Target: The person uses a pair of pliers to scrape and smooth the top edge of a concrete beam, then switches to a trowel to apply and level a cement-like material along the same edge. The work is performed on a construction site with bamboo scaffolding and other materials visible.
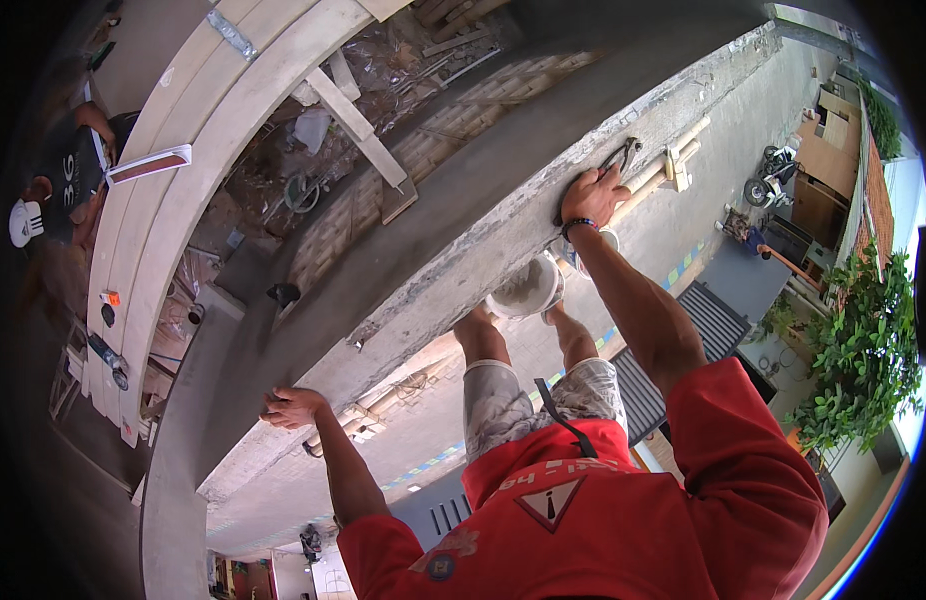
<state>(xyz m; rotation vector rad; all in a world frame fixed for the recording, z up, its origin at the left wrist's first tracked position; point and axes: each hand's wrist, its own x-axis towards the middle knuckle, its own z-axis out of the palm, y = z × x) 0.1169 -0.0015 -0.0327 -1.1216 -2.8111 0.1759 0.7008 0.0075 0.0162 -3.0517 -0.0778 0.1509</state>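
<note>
A long concrete wall top (pixel 453 265), grey and rough along its edge, runs diagonally in front of me. Against its edge rests my left hand (pixel 293 408), fingers loosely bent but apart, with nothing seen in them. Farther right along the same wall, my right hand (pixel 591 197) is closed on a dark tool (pixel 624 155) whose curved end sticks out past the fingers; its kind is unclear. Below the wall, by my legs, stands a pale bucket (pixel 528 290) with grey mortar-like material in it. Part of another bucket (pixel 610 238) shows behind my right forearm.
Pale poles (pixel 668 170) run alongside the wall. Beyond it curve long boards (pixel 173 130) carrying a plastic bottle (pixel 231 35) and an angle grinder (pixel 108 360). A person in a white cap (pixel 25 222) is at far left. Debris (pixel 313 130) lies below the boards.
</note>
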